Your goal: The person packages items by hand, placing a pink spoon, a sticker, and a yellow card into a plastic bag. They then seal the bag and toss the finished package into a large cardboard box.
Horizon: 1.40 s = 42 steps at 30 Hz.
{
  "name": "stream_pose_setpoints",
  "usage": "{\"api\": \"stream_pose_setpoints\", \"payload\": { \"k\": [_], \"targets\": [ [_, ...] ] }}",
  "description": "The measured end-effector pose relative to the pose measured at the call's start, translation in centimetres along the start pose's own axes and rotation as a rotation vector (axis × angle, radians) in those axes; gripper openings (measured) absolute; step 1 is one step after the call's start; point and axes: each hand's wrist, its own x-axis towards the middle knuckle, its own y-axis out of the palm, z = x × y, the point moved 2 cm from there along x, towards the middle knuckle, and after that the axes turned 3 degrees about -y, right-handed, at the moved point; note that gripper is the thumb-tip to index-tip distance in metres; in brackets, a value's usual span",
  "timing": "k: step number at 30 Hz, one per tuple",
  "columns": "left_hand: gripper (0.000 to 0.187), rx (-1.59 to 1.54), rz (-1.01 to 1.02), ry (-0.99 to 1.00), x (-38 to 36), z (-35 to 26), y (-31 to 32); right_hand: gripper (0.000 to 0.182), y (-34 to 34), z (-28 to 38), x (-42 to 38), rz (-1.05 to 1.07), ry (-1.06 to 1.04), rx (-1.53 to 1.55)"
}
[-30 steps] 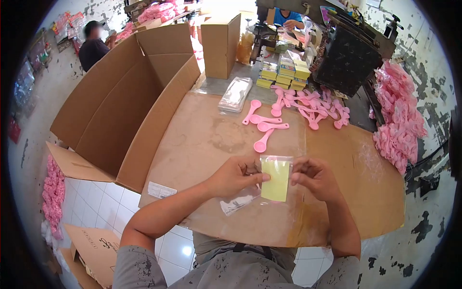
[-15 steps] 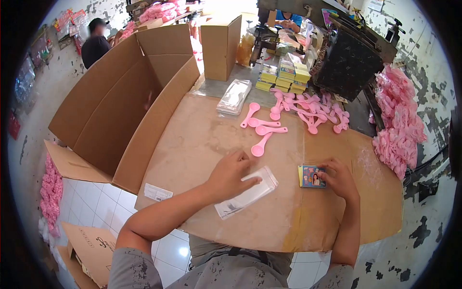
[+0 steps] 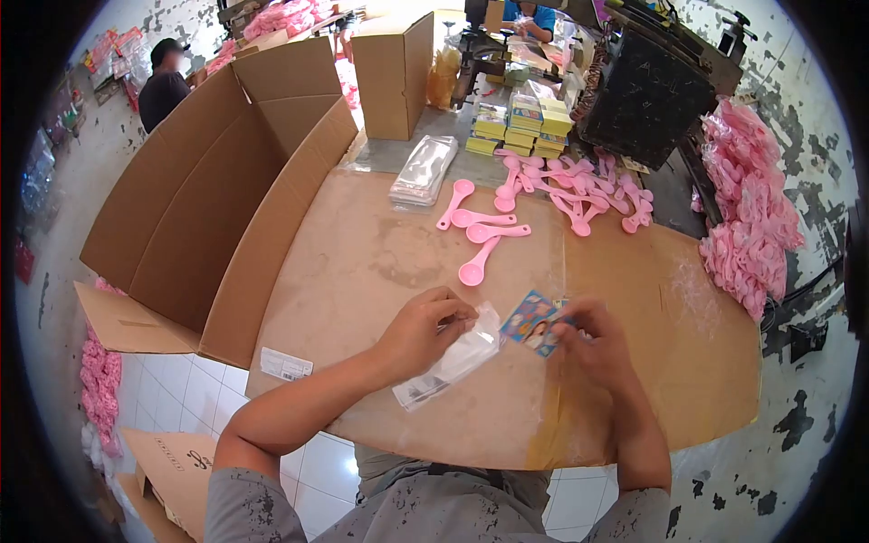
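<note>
My left hand point(image 3: 424, 331) pinches the upper edge of a clear plastic bag point(image 3: 450, 366), which lies slanted on the cardboard-covered table in front of me. In my right hand point(image 3: 593, 346) is a blue printed card point(image 3: 532, 323) with a person's picture on it, held by one side between thumb and fingers. The card is tilted, close to the bag's right end. A small yellowish edge behind my right fingers is mostly hidden. Just beyond my hands lie several pink measuring spoons point(image 3: 472, 271).
A pile of pink spoons point(image 3: 579, 195) lies farther back, before stacks of cards point(image 3: 523, 122). A pack of clear bags point(image 3: 424, 172) is left of them. A big open carton point(image 3: 281, 226) stands left, a black machine point(image 3: 647, 90) back right. Two people sit in the background.
My right hand has lifted a card from the small stack and brought it left toward the bag. My left fingers have closed on the bag's edge. The view has shifted slightly.
</note>
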Motion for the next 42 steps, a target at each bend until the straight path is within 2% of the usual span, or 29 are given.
{"api": "stream_pose_setpoints", "payload": {
  "k": [3, 4, 6, 9, 10, 12, 15, 18, 21, 24, 27, 30, 33, 34, 36, 39, 42],
  "targets": [
    [0.025, 0.043, -0.064, 0.108, 0.2, -0.4, -0.1, 0.011, 1.8, 1.4, 0.5, 0.247, -0.49, -0.628],
    [0.024, 0.065, -0.098, 0.146, 0.3, -0.5, -0.3, 0.011, 1.8, 1.5, 0.5, 0.25, -0.531, -0.698],
    [0.025, -0.209, -0.033, -0.024, 0.4, 0.4, -0.2, 0.013, 1.9, 1.6, 0.4, 0.259, -0.617, -0.839],
    [0.035, -0.574, 0.08, -0.197, 0.5, 0.2, -0.5, 0.019, 1.2, 1.5, 0.5, 0.255, -0.554, -0.704],
    [0.04, -0.688, 0.122, -0.241, 0.5, -0.2, -0.6, 0.021, 1.0, 1.5, 0.4, 0.204, -0.41, -0.576],
    [0.05, -0.727, 0.157, -0.264, 0.4, -0.5, -0.6, 0.026, 0.8, 1.6, 0.1, 0.1, -0.126, -0.316],
    [0.058, -0.696, 0.138, -0.256, 0.3, -0.4, -0.2, 0.032, 1.0, 1.6, -0.1, -0.009, -0.071, 0.039],
    [0.059, -0.676, 0.105, -0.245, 0.1, -0.5, 0.0, 0.035, 1.2, 1.0, 0.2, -0.031, -0.131, 0.069],
    [0.059, -0.648, 0.131, -0.257, 0.0, -0.8, -0.2, 0.039, 0.8, 2.6, 0.3, 0.186, -0.367, -0.404],
    [0.056, -0.614, 0.193, -0.22, -0.4, -1.0, 0.3, 0.036, 1.7, 2.8, 0.5, 0.275, -0.496, -0.443],
    [0.059, -0.482, 0.268, -0.198, -0.8, -1.7, 1.0, 0.027, 3.2, 2.7, -0.3, 0.174, -0.129, -0.086],
    [0.061, -0.366, 0.327, -0.246, -1.0, -2.3, 0.5, 0.022, 3.3, 1.2, 0.1, -0.006, -0.089, 0.058],
    [0.063, -0.4, 0.309, -0.213, -1.0, -2.2, 0.5, 0.02, 3.1, 0.8, 0.6, 0.18, 0.018, -0.106],
    [0.063, -0.428, 0.292, -0.184, -0.9, -2.2, 0.4, 0.02, 3.4, 1.3, 0.8, 0.267, -0.081, -0.144],
    [0.064, -0.392, 0.314, -0.246, -0.8, -2.7, -0.2, 0.021, 4.2, 2.5, 1.9, 0.44, -0.28, -0.219],
    [0.063, -0.463, 0.266, -0.232, -0.7, -2.2, -0.2, 0.022, 4.1, 2.4, 5.6, 0.375, -0.175, -0.194],
    [0.061, -0.577, 0.238, -0.221, -0.6, -1.9, -0.1, 0.026, 5.3, 0.8, 9.1, 0.269, -0.566, -0.562]
  ]
}}
